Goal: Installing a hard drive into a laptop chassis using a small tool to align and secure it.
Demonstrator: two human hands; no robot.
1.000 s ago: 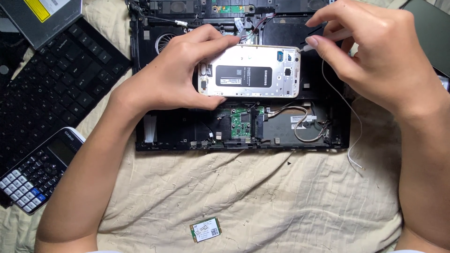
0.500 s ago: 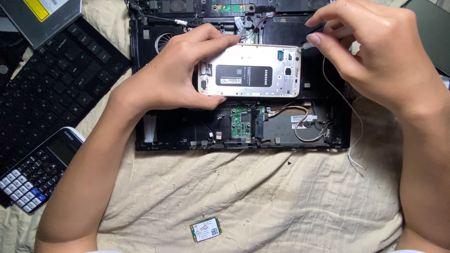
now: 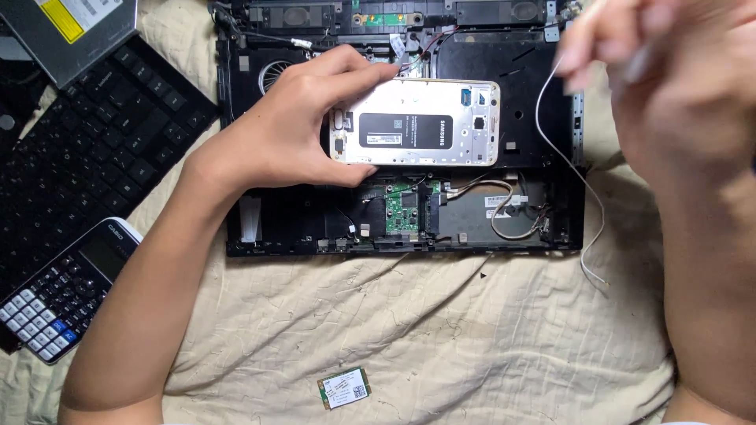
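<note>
Holding a back-off phone (image 3: 415, 122) in the left hand (image 3: 295, 126): thumb under the lower edge, fingers (image 3: 358, 72) over the top edge, so that grip is closed on the phone's left end. Phone lies horizontal, inner side up, dark battery (image 3: 405, 131) in its bay, gold-toned frame around it. It hovers over the middle of an opened laptop base (image 3: 520, 102), just above the green circuit board (image 3: 408, 206) seated in the lower part of the base

Right hand (image 3: 677, 94) is raised at the upper right, blurred, well apart from the phone. Fingers curl inward around something thin and pale; can't tell what it is or how tight the grip is. A thin white wire (image 3: 571, 165) trails down from near that hand, over the right edge of the laptop base and onto the cloth (image 3: 472, 338)

Laptop base: fan (image 3: 272, 75) at upper left, speakers and a small green board along the top edge, looped cables (image 3: 512, 212) at lower right

Everything sits on the wrinkled beige cloth. On it near the bottom centre, a small wireless card (image 3: 344, 388), on its own. Left side: black keyboard (image 3: 87, 157), dark calculator (image 3: 59, 303) below it, grey optical drive (image 3: 67, 27) with yellow label at top left
</note>
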